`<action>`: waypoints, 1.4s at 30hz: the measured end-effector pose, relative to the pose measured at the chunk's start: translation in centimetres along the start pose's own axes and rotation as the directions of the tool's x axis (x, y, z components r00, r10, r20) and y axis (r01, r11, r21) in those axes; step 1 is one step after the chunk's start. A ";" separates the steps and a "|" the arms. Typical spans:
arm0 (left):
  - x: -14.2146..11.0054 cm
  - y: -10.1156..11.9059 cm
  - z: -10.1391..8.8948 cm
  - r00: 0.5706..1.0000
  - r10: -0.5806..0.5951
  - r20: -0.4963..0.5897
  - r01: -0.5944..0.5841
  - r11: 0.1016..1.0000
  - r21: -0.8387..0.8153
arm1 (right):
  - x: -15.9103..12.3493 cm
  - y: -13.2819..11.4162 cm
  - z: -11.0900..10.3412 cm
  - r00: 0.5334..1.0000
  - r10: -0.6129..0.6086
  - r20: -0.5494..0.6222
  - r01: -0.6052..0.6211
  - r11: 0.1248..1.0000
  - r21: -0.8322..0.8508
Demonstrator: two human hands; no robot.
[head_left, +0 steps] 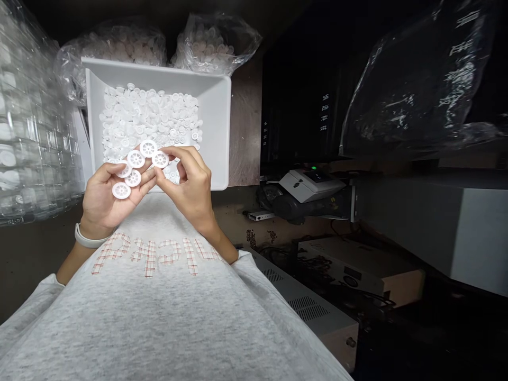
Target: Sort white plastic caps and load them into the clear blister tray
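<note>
My left hand (103,197) is cupped palm up and holds several small white plastic wheels (135,168) fanned along its fingers. My right hand (189,184) is beside it, fingers pinched on the rightmost white wheel (161,159) of that fan. Both hands hover over the near edge of a white tray (216,121) heaped with many more of the same white wheels (146,114). A white band sits on my left wrist (88,239).
Two clear bags of white parts (216,45) lie behind the tray. Stacked clear plastic blister trays (32,132) stand at the left. A dark machine with a plastic sheet (416,90) and grey equipment boxes (317,312) fill the right side.
</note>
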State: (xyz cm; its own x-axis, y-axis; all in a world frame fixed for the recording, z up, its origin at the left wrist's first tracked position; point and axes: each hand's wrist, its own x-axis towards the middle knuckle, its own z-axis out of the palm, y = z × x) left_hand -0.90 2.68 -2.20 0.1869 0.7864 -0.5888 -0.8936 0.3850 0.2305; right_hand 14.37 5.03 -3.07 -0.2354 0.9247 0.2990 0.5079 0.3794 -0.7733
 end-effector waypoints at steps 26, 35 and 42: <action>0.0 -0.3 0.7 0.996 0.085 -0.039 -0.081 0.993 0.090 | 0.1 0.1 0.4 0.758 -0.639 0.132 0.641 0.692 -0.332; -0.3 -0.3 0.8 0.998 0.066 0.001 -0.065 0.995 0.074 | -0.8 1.7 -0.5 0.737 -0.672 0.070 0.663 0.700 -0.267; -0.4 -0.2 0.8 0.997 0.060 0.053 -0.064 0.995 0.071 | -1.0 1.9 -0.8 0.775 -0.632 0.018 0.613 0.744 -0.265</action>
State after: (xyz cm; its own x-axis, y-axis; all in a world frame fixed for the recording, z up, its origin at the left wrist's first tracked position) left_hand -0.49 2.63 -1.37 0.1542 0.8328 -0.5317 -0.8724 0.3673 0.3224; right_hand 16.21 4.79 -4.39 -0.5181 0.4764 0.7104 0.4530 0.8573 -0.2445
